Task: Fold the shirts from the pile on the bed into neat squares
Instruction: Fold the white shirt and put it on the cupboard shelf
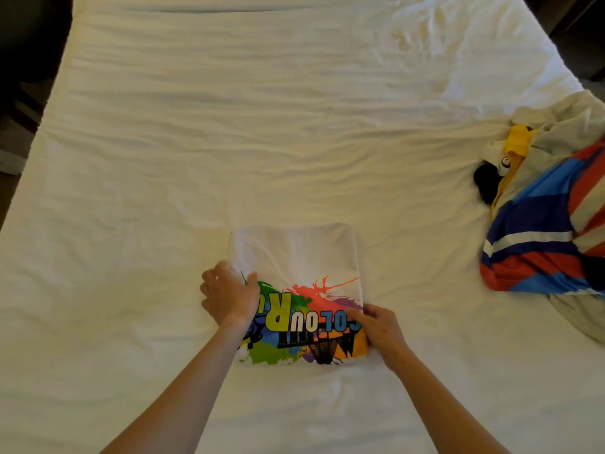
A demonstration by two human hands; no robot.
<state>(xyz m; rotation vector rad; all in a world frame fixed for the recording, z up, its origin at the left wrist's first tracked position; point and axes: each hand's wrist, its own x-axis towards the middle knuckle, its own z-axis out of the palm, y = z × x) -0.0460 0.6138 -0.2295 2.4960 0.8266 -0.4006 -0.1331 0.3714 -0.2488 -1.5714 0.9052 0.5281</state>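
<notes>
Fingers of both hands, left (229,294) and right (379,329), grip the folded printed T-shirt's (294,257) side edges; pile of shirts (540,224) lies well right on the bed (229,126).

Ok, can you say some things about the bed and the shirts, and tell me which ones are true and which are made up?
1. The folded white shirt has a colourful splash print with letters on it. True.
2. Both hands are up in the air, away from the shirt. False: the left hand and the right hand both hold its edges.
3. The pile of unfolded shirts lies on the right side of the bed. True.
4. The bed sheet is dark blue. False: it is white.
5. The folded shirt sits on top of the pile. False: it lies apart, on the sheet.
</notes>
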